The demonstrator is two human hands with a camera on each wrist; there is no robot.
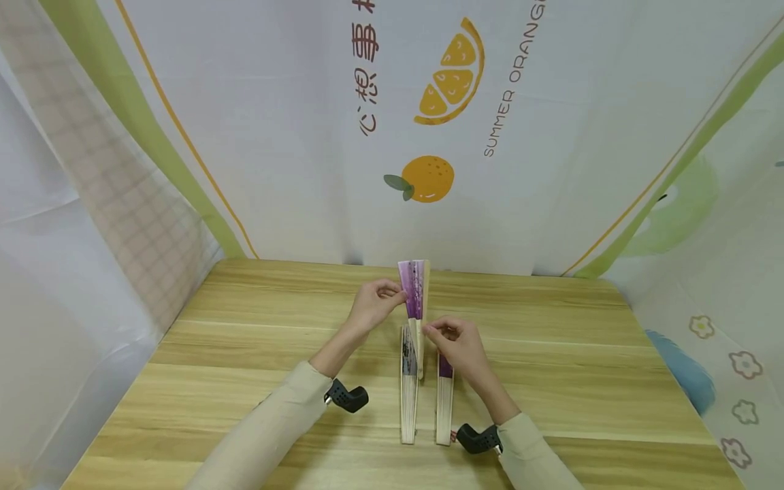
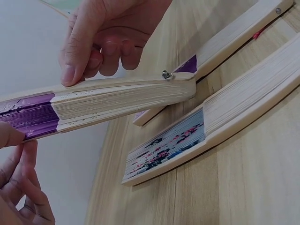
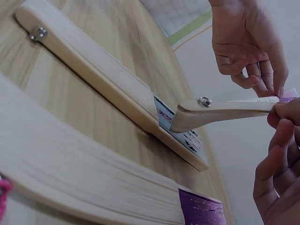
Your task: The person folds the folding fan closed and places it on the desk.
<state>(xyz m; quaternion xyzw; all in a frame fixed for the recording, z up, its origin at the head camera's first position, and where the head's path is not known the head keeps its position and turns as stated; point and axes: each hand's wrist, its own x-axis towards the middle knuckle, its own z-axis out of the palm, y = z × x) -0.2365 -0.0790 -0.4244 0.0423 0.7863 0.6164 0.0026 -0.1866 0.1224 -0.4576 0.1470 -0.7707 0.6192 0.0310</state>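
A purple folding fan [image 1: 414, 289] is held up between both hands, its leaf slightly spread and its riveted end pointing down toward me. My left hand [image 1: 380, 301] pinches the purple leaf at its left edge. On the other side my right hand [image 1: 459, 344] pinches the pale wooden outer rib with thumb and fingertips. A metal rivet [image 2: 166, 75] shows at the fan's narrow end. Below it lie two closed folding fans: one with a grey-blue flowered leaf [image 2: 164, 150] on the left, and one with a dark purple leaf [image 3: 201, 208] on the right, partly behind my right hand.
The wooden table [image 1: 245, 340] ends in front of a white curtain [image 1: 294, 136] printed with oranges. A small red tassel [image 1: 454, 435] lies by the right fan's near end. Both wrists carry black cameras [image 1: 349, 397].
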